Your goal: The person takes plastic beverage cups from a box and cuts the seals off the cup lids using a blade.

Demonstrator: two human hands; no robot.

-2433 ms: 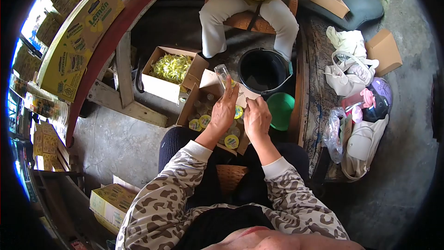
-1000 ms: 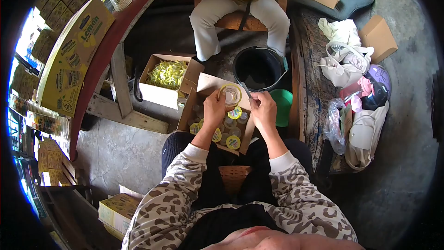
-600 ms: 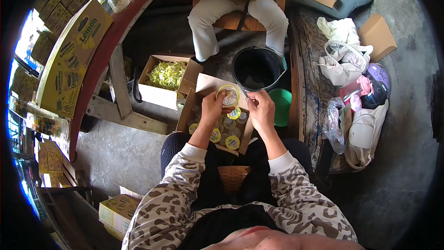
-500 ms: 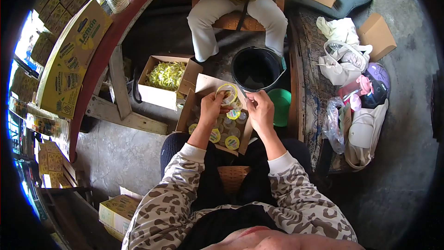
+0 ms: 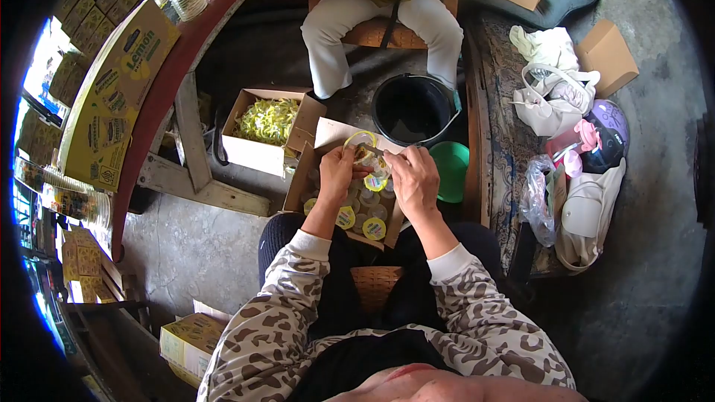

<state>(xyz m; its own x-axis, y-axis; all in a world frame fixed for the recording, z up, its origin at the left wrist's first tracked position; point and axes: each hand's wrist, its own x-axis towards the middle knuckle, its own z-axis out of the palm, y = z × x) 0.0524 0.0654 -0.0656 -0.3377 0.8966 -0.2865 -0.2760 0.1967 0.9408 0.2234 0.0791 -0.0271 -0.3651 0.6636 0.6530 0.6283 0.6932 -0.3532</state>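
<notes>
Above the cardboard box [image 5: 299,179] between my knees, my left hand [image 5: 337,173] is closed round a clear plastic cup [image 5: 362,138] with a yellow rim, tilted so its round end faces up. My right hand [image 5: 414,177] pinches a short flat, dark strip [image 5: 370,149] that looks like a small blade; its tip lies against or over the cup. Whether it cuts into the cup, I cannot tell. Below, the box holds several clear cups, some with printed yellow lids [image 5: 375,228].
A box of yellow strips [image 5: 264,120] stands ahead to the left. A black bucket [image 5: 412,110] and a green basin [image 5: 450,171] are ahead to the right. Another person [image 5: 382,0] sits opposite, holding a clear cup. Bags [image 5: 585,216] lie on the bench at right.
My right hand has moved left, closer to the cup, and the dark strip now shows across it. My left hand and the cup have shifted slightly left.
</notes>
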